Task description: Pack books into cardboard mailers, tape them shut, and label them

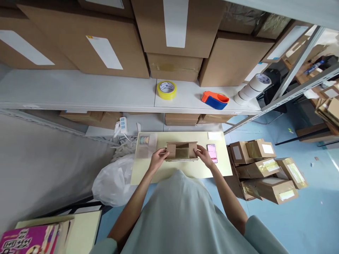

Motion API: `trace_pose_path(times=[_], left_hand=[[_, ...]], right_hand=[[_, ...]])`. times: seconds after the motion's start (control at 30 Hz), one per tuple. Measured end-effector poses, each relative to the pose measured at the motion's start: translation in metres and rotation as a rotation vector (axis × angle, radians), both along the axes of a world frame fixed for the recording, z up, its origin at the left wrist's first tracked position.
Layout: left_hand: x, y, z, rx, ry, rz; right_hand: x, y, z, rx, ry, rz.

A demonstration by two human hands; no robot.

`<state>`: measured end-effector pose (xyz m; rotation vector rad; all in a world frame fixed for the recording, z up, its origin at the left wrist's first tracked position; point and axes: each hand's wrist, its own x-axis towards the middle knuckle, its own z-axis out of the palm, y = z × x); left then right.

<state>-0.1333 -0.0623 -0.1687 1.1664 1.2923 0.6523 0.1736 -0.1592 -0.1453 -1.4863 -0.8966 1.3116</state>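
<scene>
A small brown cardboard box [182, 152] rests on the pale yellow table [169, 172] in front of me. Its two short end flaps are folded inward, and a gap between them shows the inside. My left hand [159, 157] grips the box's left end, fingers along the edge. At the opposite end, my right hand [203, 155] pinches the right flap and side. A phone [212, 153] with a lit pinkish screen lies just right of my right hand. Left of the box is a clear plastic bag [147, 145] with a small printed picture.
Above the table, a grey shelf [111, 91] carries large cartons [174, 67], yellow tape [166, 90], an orange-and-blue tape dispenser [215, 100] and white rolls [253, 89]. Several taped boxes [265, 169] are piled at right. A white plastic sack [113, 180] and power strip [123, 125] are at left.
</scene>
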Motion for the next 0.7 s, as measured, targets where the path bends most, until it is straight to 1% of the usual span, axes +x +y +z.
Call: trace_pose_path(times=[0.2, 0.3, 0.37, 0.47, 0.57, 0.7], left_hand=[[0.02, -0.011, -0.002, -0.028, 0.036, 0.061], [0.027, -0.014, 0.002, -0.042, 0.055, 0.092], [0.026, -0.017, 0.008, -0.071, 0.039, 0.095], [0.019, -0.023, 0.019, -0.086, 0.003, 0.042], [0.01, -0.027, 0.032, -0.035, 0.0, -0.06], [0.009, -0.018, 0.046, 0.037, 0.017, -0.165]], right_hand=[[0.024, 0.01, -0.008, 0.012, -0.01, 0.073], [0.034, 0.01, -0.012, -0.026, 0.004, 0.091], [0.041, 0.007, -0.012, -0.072, -0.023, 0.07], [0.051, -0.001, -0.007, -0.077, -0.075, 0.051], [0.055, -0.009, 0.002, -0.004, -0.098, 0.111], [0.051, -0.007, 0.011, 0.051, -0.178, 0.179]])
